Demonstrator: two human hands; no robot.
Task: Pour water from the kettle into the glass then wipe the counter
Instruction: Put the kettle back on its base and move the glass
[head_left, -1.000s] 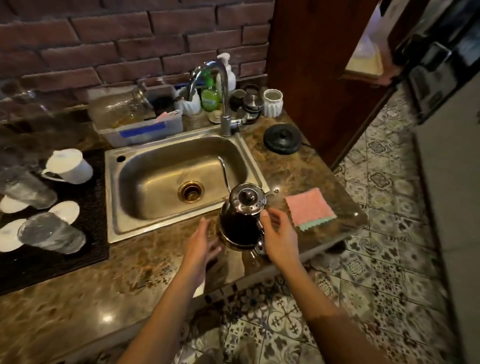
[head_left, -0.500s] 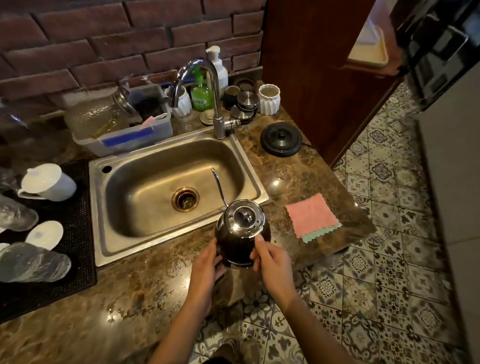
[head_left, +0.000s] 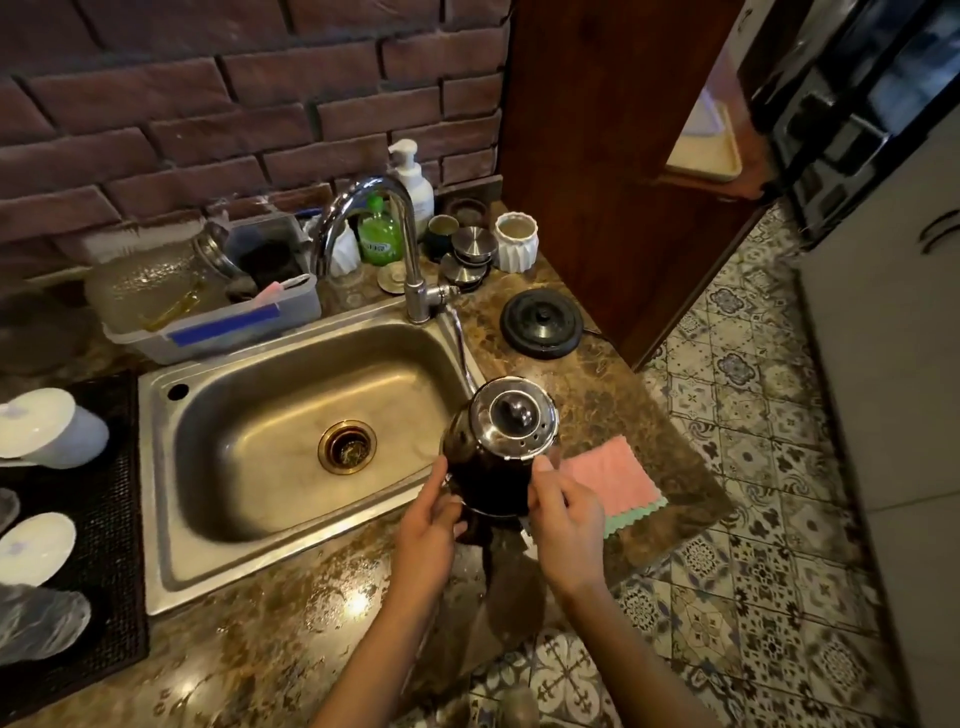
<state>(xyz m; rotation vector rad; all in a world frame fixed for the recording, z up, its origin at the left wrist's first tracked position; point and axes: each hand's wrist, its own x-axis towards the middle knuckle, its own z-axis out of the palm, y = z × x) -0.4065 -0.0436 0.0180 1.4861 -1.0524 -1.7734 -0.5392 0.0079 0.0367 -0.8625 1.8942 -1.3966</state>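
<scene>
The dark kettle (head_left: 498, 452), with a shiny lid and a thin curved spout (head_left: 462, 345) pointing away from me, hangs above the brown marble counter (head_left: 291, 639) by the sink's front right corner. My left hand (head_left: 431, 525) presses on its lower left side. On the near right side, my right hand (head_left: 563, 512) grips it; the handle is hidden under that hand. A pink cloth (head_left: 615, 480) with a green edge lies on the counter just right of the kettle. A clear glass (head_left: 41, 621) lies on its side on the black mat (head_left: 111, 525) at the far left.
The steel sink (head_left: 291, 431) and tap (head_left: 410, 249) fill the middle. The round black kettle base (head_left: 540, 322) sits at the back right. Soap bottles, cups and a plastic tub (head_left: 228, 322) line the brick wall. White cups lie on the mat. The counter ends at the right above a tiled floor.
My left hand has closed in onto the kettle's side. Both hands have raised the kettle off the counter's front and carried it a little away from me.
</scene>
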